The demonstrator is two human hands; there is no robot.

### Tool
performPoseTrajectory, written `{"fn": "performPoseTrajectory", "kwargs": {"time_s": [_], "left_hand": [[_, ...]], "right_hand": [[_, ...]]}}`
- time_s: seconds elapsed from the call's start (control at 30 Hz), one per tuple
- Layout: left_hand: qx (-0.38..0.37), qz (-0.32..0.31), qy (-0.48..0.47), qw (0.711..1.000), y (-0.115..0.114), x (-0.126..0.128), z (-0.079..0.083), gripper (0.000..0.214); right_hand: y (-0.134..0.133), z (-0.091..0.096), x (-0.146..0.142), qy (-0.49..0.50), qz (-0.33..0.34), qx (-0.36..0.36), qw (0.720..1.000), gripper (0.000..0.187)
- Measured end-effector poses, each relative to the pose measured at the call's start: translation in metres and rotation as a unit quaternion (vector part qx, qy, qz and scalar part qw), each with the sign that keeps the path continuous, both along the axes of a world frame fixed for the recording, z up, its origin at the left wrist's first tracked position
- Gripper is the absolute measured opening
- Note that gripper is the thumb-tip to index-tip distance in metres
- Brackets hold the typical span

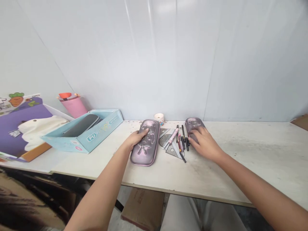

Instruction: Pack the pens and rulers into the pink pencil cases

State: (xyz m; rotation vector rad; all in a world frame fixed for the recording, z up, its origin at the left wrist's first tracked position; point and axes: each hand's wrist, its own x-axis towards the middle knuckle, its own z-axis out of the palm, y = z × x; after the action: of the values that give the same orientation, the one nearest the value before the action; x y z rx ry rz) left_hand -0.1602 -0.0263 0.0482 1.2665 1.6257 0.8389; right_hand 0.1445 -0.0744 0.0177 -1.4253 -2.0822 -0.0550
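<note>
A dark purple pencil case [151, 153] with an embossed cartoon figure lies on the table. My left hand [137, 139] grips its left edge, thumb on top and the other fingers hidden. Farther right, my right hand [203, 141] is closed over a second, similar pencil case [192, 122], covering most of it. Between the two cases lie several dark pens [183, 141], a pink pen [173, 135], a clear protractor [165, 140] and a clear set square [172, 151], partly overlapping.
A roll of tape [159, 118] stands by the wall. To the left, a light blue box [84, 138] holds a grey case [83, 125]. Beyond are a pink holder [75, 106] and an open purple box [14, 128] with white cloth [40, 128]. A cardboard box [144, 205] sits below the table.
</note>
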Motion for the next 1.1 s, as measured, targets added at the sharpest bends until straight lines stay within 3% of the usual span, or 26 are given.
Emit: {"fn": "performPoseTrajectory", "kwargs": {"time_s": [0.07,0.13,0.23,0.3,0.4,0.47,0.53,0.63,0.73,0.83,0.97,1.03,1.1], "left_hand": [[0.071,-0.043,-0.017,0.996,-0.01,0.014,0.016,0.068],[0.139,-0.113,0.047,0.983,-0.022,0.034,0.036,0.065],[0.173,-0.277,0.16,0.931,-0.038,0.071,0.064,0.052],[0.163,-0.395,0.216,0.878,-0.047,0.097,0.077,0.047],[0.155,-0.496,0.263,0.813,-0.056,0.131,0.084,0.047],[0.169,-0.527,0.297,0.778,-0.058,0.151,0.082,0.047],[0.2,-0.542,0.341,0.742,-0.059,0.168,0.079,0.047],[0.265,-0.514,0.407,0.707,-0.058,0.189,0.076,0.054],[0.337,-0.404,0.429,0.734,-0.058,0.202,0.082,0.055],[0.387,-0.266,0.356,0.808,-0.062,0.208,0.091,0.052],[0.37,-0.178,0.145,0.9,-0.067,0.217,0.088,0.048],[0.353,-0.157,0.015,0.922,-0.066,0.227,0.082,0.051],[0.332,-0.137,-0.109,0.927,-0.062,0.238,0.079,0.054]], "right_hand": [[0.0,0.017,0.007,0.04,0.039,0.021,0.998,0.032],[-0.002,0.04,0.014,0.085,0.078,0.042,0.992,0.031],[-0.012,0.077,0.024,0.106,0.136,0.05,0.984,0.031],[-0.022,0.097,0.033,0.045,0.218,-0.017,0.975,0.032],[-0.038,0.112,0.049,-0.07,0.293,-0.172,0.938,0.029],[-0.049,0.114,0.059,-0.121,0.272,-0.23,0.926,0.024],[-0.057,0.111,0.069,-0.17,0.218,-0.226,0.934,0.019],[-0.063,0.108,0.086,-0.27,0.129,-0.091,0.95,0.014],[-0.063,0.115,0.112,-0.333,0.033,0.122,0.934,0.019],[-0.063,0.12,0.14,-0.304,-0.074,0.267,0.911,0.027],[-0.071,0.107,0.151,-0.261,-0.159,0.318,0.898,0.022],[-0.077,0.096,0.148,-0.256,-0.166,0.32,0.897,0.019],[-0.084,0.088,0.144,-0.258,-0.154,0.313,0.901,0.019]]}}
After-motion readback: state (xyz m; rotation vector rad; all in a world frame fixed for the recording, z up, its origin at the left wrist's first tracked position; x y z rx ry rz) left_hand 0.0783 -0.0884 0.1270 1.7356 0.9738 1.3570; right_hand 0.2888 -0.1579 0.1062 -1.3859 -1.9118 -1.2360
